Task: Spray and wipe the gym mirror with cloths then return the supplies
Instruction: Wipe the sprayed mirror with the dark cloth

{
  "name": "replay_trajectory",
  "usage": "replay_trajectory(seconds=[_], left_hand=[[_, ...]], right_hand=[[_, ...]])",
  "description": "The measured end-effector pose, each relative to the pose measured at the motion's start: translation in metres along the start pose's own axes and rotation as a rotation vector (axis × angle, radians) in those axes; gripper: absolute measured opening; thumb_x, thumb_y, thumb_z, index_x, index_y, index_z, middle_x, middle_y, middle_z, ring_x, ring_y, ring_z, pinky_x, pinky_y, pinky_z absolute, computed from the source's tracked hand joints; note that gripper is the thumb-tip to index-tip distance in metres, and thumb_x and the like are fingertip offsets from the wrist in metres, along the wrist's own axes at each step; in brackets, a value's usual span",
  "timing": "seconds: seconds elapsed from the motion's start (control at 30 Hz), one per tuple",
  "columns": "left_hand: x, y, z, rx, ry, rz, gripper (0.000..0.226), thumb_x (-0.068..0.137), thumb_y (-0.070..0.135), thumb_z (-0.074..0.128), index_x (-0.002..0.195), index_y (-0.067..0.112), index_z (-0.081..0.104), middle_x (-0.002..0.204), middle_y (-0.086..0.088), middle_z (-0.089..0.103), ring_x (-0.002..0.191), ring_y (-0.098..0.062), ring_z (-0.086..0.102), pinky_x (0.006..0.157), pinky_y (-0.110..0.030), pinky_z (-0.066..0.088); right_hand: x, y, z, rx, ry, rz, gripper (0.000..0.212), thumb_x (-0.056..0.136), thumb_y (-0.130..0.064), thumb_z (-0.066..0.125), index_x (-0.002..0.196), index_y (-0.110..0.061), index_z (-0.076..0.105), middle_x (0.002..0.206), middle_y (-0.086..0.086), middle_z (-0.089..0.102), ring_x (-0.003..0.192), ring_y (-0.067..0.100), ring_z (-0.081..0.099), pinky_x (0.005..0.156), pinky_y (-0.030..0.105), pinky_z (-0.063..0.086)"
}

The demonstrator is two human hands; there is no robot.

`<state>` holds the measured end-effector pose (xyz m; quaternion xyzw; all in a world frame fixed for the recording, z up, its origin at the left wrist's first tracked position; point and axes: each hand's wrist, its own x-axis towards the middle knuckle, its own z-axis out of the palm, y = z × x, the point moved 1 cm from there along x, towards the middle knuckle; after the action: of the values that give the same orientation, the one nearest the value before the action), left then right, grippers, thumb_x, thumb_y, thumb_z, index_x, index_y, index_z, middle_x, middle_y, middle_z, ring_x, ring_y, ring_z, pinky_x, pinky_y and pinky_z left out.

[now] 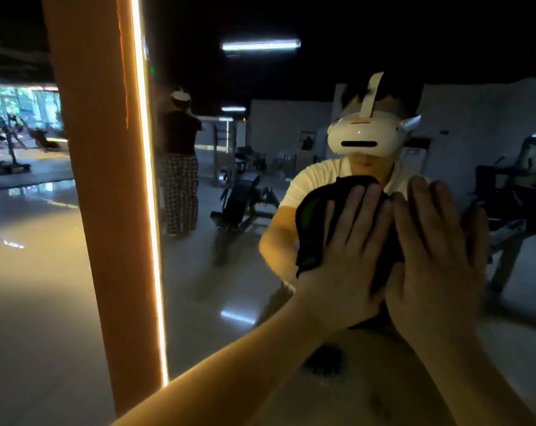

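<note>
The gym mirror point(230, 272) fills the view right of a lit orange frame. A dark cloth point(314, 210) lies flat against the glass at mid right. My left hand point(346, 250) presses on the cloth with straight, spread fingers. My right hand point(435, 250) lies flat beside it, fingers straight, partly on the cloth's right side. My own reflection stands behind the hands in the glass. No spray bottle is in view.
The orange mirror frame point(100, 210) with a bright light strip point(151, 210) stands upright at left. Left of it the glossy gym floor point(30, 272) and exercise machines point(2, 146) show. A second person and benches appear as reflections in the mirror.
</note>
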<state>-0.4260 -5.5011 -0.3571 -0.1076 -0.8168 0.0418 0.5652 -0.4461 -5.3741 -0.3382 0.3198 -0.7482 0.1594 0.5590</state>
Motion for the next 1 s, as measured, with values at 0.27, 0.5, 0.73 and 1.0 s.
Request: replay_trajectory(seconds=[0.27, 0.5, 0.73, 1.0], left_hand=[[-0.042, -0.102, -0.030, 0.237, 0.094, -0.062, 0.086, 0.100, 0.062, 0.036, 0.164, 0.007, 0.021, 0.171, -0.026, 0.008, 0.159, -0.042, 0.004, 0.128, -0.059, 0.001], [-0.129, -0.156, -0.035, 0.414, 0.144, -0.369, 0.085, 0.100, 0.067, 0.020, 0.167, 0.016, 0.014, 0.170, -0.030, 0.002, 0.157, -0.049, 0.003, 0.122, -0.070, 0.011], [-0.132, -0.130, -0.010, 0.320, 0.244, -0.345, 0.078, 0.104, 0.056, 0.023, 0.166, 0.008, 0.017, 0.170, -0.028, 0.005, 0.159, -0.044, 0.004, 0.127, -0.062, 0.009], [-0.082, -0.068, 0.005, 0.290, 0.189, -0.042, 0.080, 0.104, 0.058, 0.029, 0.166, 0.009, 0.014, 0.173, -0.020, 0.001, 0.161, -0.034, -0.004, 0.130, -0.053, 0.000]], right_hand=[[-0.032, -0.037, 0.031, -0.092, 0.062, -0.025, 0.060, 0.101, -0.026, 0.037, 0.156, -0.004, 0.039, 0.168, 0.018, 0.024, 0.157, 0.036, 0.016, 0.123, 0.065, 0.014], [-0.081, -0.048, 0.059, -0.183, 0.069, -0.002, 0.065, 0.102, -0.037, 0.035, 0.161, -0.010, 0.031, 0.170, 0.017, 0.019, 0.158, 0.037, 0.014, 0.122, 0.066, 0.015], [-0.104, -0.048, 0.072, -0.234, 0.109, 0.003, 0.065, 0.104, -0.037, 0.031, 0.162, -0.007, 0.027, 0.169, 0.017, 0.021, 0.157, 0.036, 0.017, 0.124, 0.062, 0.014], [-0.103, -0.041, 0.075, -0.216, 0.134, -0.022, 0.065, 0.101, -0.030, 0.036, 0.161, -0.006, 0.027, 0.169, 0.014, 0.024, 0.158, 0.033, 0.018, 0.123, 0.063, 0.018]])
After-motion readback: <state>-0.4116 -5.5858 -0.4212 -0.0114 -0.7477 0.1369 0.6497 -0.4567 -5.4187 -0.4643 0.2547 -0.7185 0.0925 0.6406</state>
